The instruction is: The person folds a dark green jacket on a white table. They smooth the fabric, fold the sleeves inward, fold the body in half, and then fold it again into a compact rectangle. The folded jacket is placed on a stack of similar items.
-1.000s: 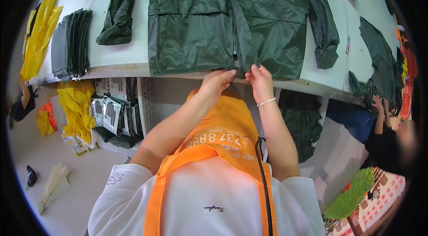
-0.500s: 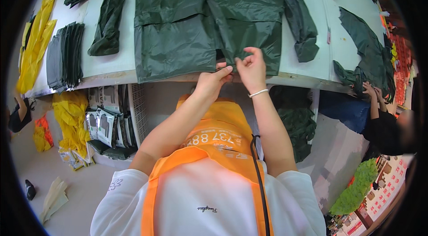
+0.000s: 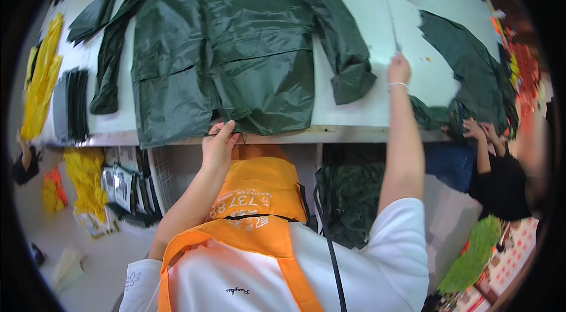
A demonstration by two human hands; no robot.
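A dark green rain jacket [image 3: 247, 76] lies spread on the white table [image 3: 348, 117], its sleeves out to both sides. At its bottom hem, by the front opening, my left hand [image 3: 218, 142] is closed, thumb and fingers pinching the hem edge at the table's front. My right hand [image 3: 399, 69] is stretched out to the right of the jacket's sleeve, resting over the tabletop. Its fingers are closed around a small slim object whose dark tip pokes out ahead; the rest is hidden.
Folded dark green garments [image 3: 72, 106] and a yellow garment [image 3: 42, 85] lie at the left. Another green garment [image 3: 471, 58] is at the right, with a co-worker's hands [image 3: 480, 129] on it. Under the table are packaged garments [image 3: 121, 185] and a green heap [image 3: 351, 200].
My right hand has left the hem and reached out right, to where a small pinkish object lay. My left hand stays on the hem. The whole view has shifted rightward.
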